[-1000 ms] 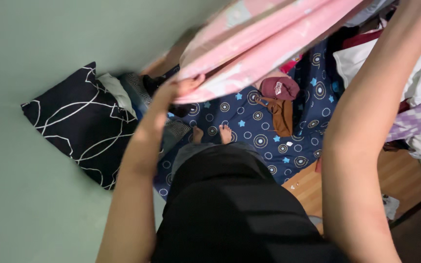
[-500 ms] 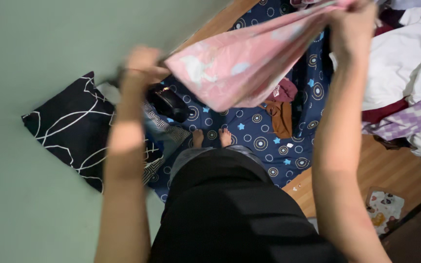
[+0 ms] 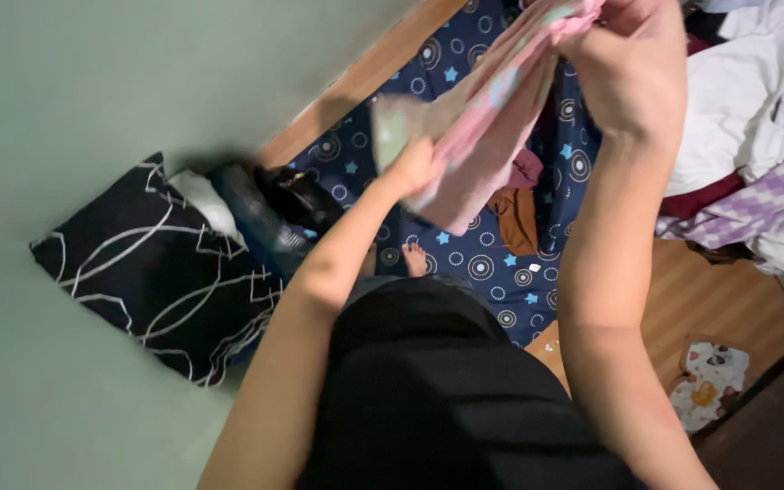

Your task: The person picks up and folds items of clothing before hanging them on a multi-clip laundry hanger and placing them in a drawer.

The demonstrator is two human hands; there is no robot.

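Hands at upper centre of the frame bunch a pink cloth (image 3: 492,118): left hand (image 3: 415,168) grips its lower edge, right hand (image 3: 632,63) clutches the top. Folding looks half done; a clothes pile (image 3: 755,136) waits upper right.

I count two hands, the left hand (image 3: 415,168) and the right hand (image 3: 632,68), both gripping one pink cloth (image 3: 492,118). I see one black pillow (image 3: 142,268) with white lines, one blue sheet (image 3: 501,263) with stars and rings, and one brown garment (image 3: 517,218) on it. One bare foot (image 3: 415,259) shows clearly; a second I cannot make out. One heap of clothes (image 3: 755,136) lies to the right, and one small patterned cloth (image 3: 708,386) on the floor.
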